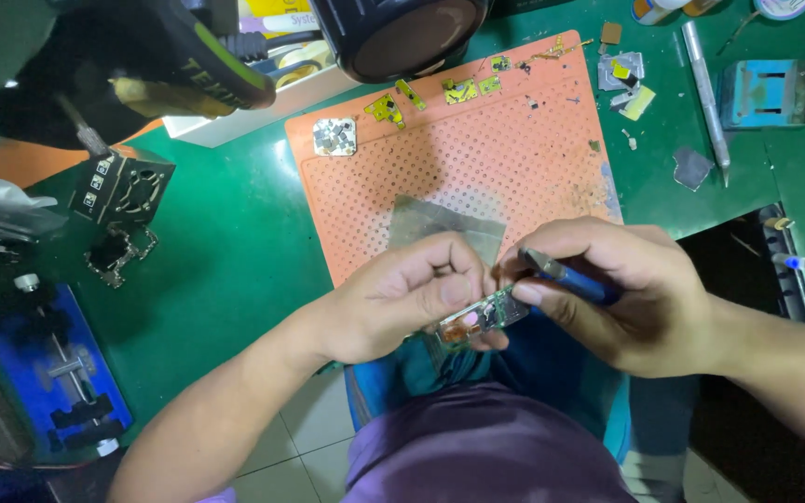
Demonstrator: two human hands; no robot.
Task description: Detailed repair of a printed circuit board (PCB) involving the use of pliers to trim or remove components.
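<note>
My left hand (401, 300) pinches a small green circuit board (482, 315) with metal shields, held just past the near edge of the table, above my lap. My right hand (619, 293) grips a blue-handled pointed tool (566, 276), its tip hidden between my fingers close to the board's top edge. The two hands touch over the board. Behind them an orange perforated work mat (477, 154) lies on the green table top (235, 242). A thin grey metal sheet (440, 224) rests on the mat right behind my left fingers.
Small gold-coloured parts (458, 89) and a square metal shield (334, 136) lie along the mat's far edge. A black microscope head (393, 33) hangs above. A blue fixture (58, 373) sits at left, a silver pen-like tool (705, 88) and a teal holder (770, 91) at right.
</note>
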